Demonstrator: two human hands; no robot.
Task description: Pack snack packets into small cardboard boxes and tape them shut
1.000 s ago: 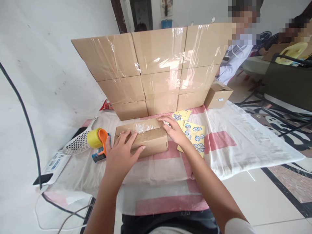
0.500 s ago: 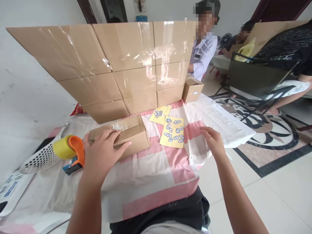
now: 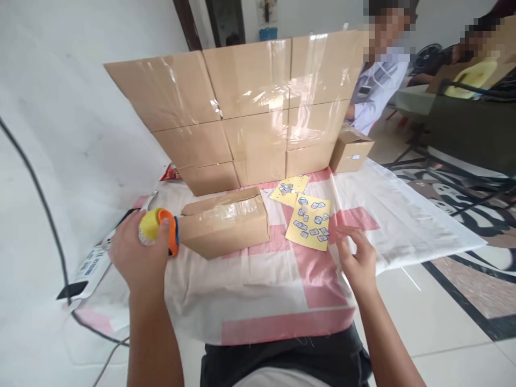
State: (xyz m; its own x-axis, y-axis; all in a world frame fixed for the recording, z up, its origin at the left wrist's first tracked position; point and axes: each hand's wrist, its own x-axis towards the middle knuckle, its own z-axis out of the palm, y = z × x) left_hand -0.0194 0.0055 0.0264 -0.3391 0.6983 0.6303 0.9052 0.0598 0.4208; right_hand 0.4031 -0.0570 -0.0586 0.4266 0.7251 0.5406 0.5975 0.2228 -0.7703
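Note:
My left hand (image 3: pixel 139 250) is wrapped around an orange tape dispenser (image 3: pixel 172 232) with a yellow roll, its thumb against the orange frame. Just to the right of it, a closed cardboard box (image 3: pixel 226 228) lies on the cloth, with shiny clear tape along its top. My right hand (image 3: pixel 357 252) hovers at the right edge of a yellow sheet (image 3: pixel 308 220) bearing small outlined stickers or drawings. Its fingers are loosely bent and apart, with nothing visible in them. Behind that sheet lies a second yellow sheet (image 3: pixel 288 189), partly covered by it.
A tall taped cardboard panel (image 3: pixel 253 107) stands across the back of the table. A small carton (image 3: pixel 350 150) sits at its right end. On the left lie a white power strip (image 3: pixel 94 266) and a dark cable (image 3: pixel 36 188). Beyond the panel is a person in a light top (image 3: pixel 377 86).
My left hand has left the box and moved left onto the tape dispenser. The box's upper flap now lies flat. My right hand has come closer to the yellow sheet; the view has shifted left.

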